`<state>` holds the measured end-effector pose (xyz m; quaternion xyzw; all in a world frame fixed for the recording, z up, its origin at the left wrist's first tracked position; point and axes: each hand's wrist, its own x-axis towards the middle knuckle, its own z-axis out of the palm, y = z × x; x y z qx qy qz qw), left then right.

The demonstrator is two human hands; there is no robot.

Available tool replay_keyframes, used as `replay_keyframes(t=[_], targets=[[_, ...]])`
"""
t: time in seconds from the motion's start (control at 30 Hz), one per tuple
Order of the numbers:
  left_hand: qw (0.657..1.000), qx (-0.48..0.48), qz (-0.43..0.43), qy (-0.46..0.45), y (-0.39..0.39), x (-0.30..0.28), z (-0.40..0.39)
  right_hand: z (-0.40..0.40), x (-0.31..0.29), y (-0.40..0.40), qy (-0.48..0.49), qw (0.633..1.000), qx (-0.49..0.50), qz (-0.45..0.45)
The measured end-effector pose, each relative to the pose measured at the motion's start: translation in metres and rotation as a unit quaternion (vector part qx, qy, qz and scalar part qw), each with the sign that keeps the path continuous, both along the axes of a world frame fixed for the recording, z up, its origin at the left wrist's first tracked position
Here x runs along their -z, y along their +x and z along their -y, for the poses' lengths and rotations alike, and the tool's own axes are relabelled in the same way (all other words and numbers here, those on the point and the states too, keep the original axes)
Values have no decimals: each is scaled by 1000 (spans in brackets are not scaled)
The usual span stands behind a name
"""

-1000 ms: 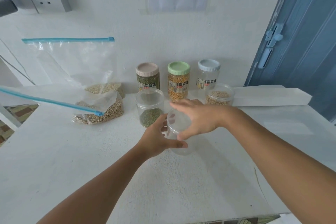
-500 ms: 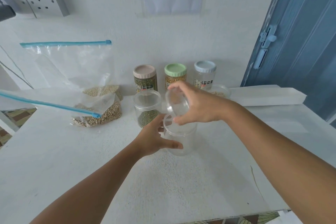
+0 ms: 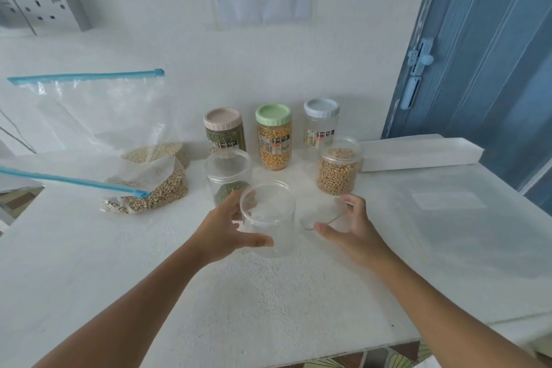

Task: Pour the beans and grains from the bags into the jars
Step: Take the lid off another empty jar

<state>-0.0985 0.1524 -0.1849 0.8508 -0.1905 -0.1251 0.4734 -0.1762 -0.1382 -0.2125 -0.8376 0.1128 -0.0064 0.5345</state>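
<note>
Left hand (image 3: 222, 228) gripping an empty clear jar (image 3: 268, 219) on the white table (image 3: 268, 308), right hand (image 3: 354, 228) pinching its lid (image 3: 322, 215) just right.

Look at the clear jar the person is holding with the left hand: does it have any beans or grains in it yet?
No: the clear jar gripped by the left hand is open-topped and see-through, with nothing inside.
</note>
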Motion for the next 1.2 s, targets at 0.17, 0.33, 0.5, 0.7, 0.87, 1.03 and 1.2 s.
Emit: replay_keyframes(t=[0.17,0.33,0.5,0.7,0.87,1.03,1.2], targets=[[1000,-6,-12,0,-3,-2,0,0,-1,-10,-197,980,-25,-23],[999,-8,-35,-4,-10,-6,4,1,2,-12,-258,964,-57,-32],[997,34,-58,29,-24,-25,-2,2,-14,-5,-166,986,-14,15],[956,-57,11,287,-44,-55,-66,-40,-86,24,-248,954,-74,149],[860,-130,103,482,-62,-69,-117,-116,-133,47,-381,893,-203,123],[839,-188,114,497,-69,-76,-160,-185,-141,63,-444,848,-273,99],[863,-268,109,414,-53,-80,-210,-227,-133,70,-446,837,-287,134]])
